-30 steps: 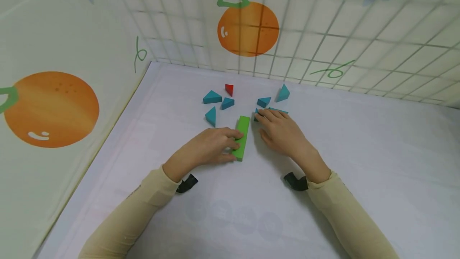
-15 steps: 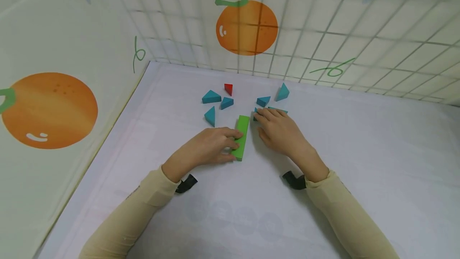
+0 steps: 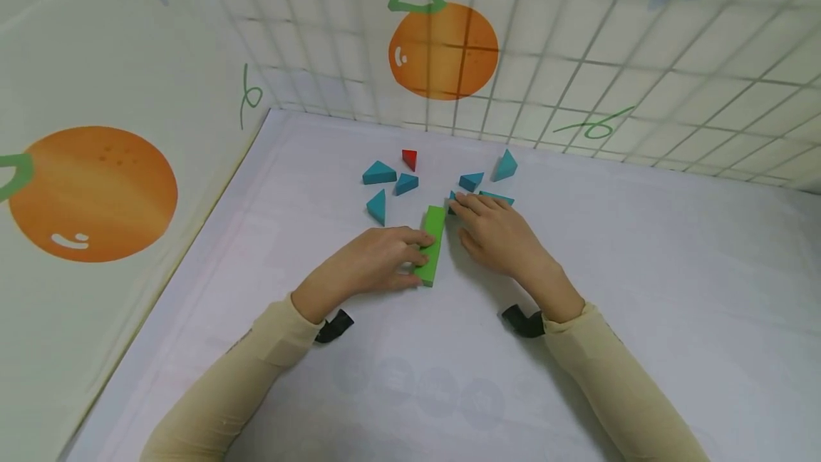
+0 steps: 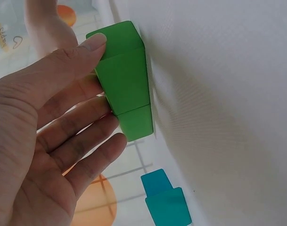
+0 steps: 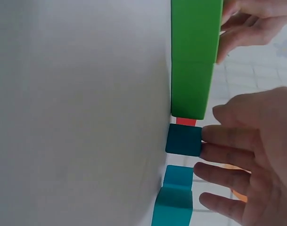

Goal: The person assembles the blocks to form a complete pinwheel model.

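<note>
Touching two end-to-end green blocks (image 3: 435, 223) with spread left hand (image 3: 381, 261). Having nudged a dark-blue wedge (image 5: 184, 140) nearer their far end (so narrowing the gap, probably deliberately) with straight-fingered right hand (image 3: 503, 237). Leaving a red wedge (image 3: 410, 160) and three left-side blue wedges (image 3: 378, 174) scattered beyond.
</note>
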`<state>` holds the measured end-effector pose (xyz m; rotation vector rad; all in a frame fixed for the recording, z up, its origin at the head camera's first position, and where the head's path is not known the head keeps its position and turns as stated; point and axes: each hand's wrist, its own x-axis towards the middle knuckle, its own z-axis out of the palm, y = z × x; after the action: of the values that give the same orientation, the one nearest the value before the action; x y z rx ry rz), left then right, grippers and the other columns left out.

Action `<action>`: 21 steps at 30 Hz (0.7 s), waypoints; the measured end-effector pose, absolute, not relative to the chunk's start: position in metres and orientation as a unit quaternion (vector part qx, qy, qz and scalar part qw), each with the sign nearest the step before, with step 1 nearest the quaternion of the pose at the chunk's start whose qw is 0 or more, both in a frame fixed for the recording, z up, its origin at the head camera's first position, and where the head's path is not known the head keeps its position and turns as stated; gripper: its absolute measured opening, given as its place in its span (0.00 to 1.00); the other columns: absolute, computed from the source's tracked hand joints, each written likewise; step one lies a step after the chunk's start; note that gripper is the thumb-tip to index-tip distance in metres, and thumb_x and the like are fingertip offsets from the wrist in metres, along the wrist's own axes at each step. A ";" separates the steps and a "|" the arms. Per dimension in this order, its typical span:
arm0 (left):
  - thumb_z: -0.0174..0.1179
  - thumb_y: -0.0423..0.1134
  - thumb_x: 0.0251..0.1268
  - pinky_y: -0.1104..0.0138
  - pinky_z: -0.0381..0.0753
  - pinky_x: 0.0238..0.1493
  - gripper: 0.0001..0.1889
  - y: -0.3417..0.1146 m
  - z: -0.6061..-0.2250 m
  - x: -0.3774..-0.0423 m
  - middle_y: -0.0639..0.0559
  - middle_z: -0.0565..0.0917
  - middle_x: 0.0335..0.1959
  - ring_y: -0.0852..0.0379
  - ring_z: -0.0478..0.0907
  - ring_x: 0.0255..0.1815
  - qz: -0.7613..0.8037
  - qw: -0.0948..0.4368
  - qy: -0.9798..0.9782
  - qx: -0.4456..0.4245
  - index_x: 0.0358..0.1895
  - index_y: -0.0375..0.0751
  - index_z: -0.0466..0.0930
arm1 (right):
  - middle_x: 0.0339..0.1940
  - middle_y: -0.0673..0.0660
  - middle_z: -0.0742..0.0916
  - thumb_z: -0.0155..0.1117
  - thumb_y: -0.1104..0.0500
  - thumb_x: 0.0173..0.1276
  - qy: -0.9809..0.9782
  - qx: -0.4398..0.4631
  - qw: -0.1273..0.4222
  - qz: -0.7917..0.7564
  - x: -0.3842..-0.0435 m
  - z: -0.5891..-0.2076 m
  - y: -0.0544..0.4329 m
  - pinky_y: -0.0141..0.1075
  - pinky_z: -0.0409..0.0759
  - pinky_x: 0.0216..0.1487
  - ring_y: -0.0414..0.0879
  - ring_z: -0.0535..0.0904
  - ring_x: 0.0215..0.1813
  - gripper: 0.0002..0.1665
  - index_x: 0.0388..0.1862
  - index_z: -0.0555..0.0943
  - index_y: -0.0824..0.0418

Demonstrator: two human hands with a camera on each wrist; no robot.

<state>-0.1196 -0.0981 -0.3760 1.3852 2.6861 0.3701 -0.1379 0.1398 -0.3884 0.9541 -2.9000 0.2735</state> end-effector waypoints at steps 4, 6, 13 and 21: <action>0.73 0.47 0.54 0.65 0.81 0.56 0.17 -0.098 -0.377 -0.119 0.51 0.82 0.59 0.54 0.79 0.60 0.121 0.050 0.882 0.453 0.46 0.45 0.89 | 0.69 0.62 0.76 0.60 0.56 0.72 -0.946 0.308 0.024 0.095 -0.141 -0.388 0.136 0.52 0.71 0.68 0.58 0.73 0.69 0.29 0.68 0.73 0.65; 0.73 0.47 0.54 0.65 0.81 0.56 0.17 -0.097 -0.378 -0.119 0.50 0.82 0.59 0.54 0.79 0.60 0.121 0.051 0.882 0.453 0.46 0.45 0.89 | 0.69 0.61 0.76 0.59 0.55 0.72 -0.947 0.307 0.019 0.096 -0.142 -0.389 0.134 0.52 0.71 0.68 0.58 0.73 0.69 0.29 0.68 0.72 0.65; 0.73 0.47 0.54 0.65 0.81 0.57 0.17 -0.096 -0.377 -0.119 0.50 0.82 0.59 0.54 0.79 0.60 0.124 0.049 0.879 0.457 0.46 0.45 0.89 | 0.70 0.61 0.75 0.59 0.54 0.73 -0.948 0.302 0.005 0.101 -0.146 -0.389 0.133 0.52 0.69 0.70 0.57 0.71 0.70 0.30 0.70 0.71 0.64; 0.73 0.47 0.54 0.65 0.81 0.56 0.16 -0.098 -0.375 -0.120 0.51 0.82 0.59 0.54 0.79 0.60 0.120 0.046 0.880 0.457 0.46 0.46 0.89 | 0.70 0.61 0.75 0.57 0.52 0.74 -0.944 0.310 0.007 0.115 -0.150 -0.390 0.132 0.53 0.69 0.70 0.57 0.71 0.71 0.29 0.70 0.71 0.63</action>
<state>-0.1204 -0.0976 -0.3753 1.3962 2.6871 0.3651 -0.1505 0.1324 -0.3896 0.9697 -2.9516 0.3611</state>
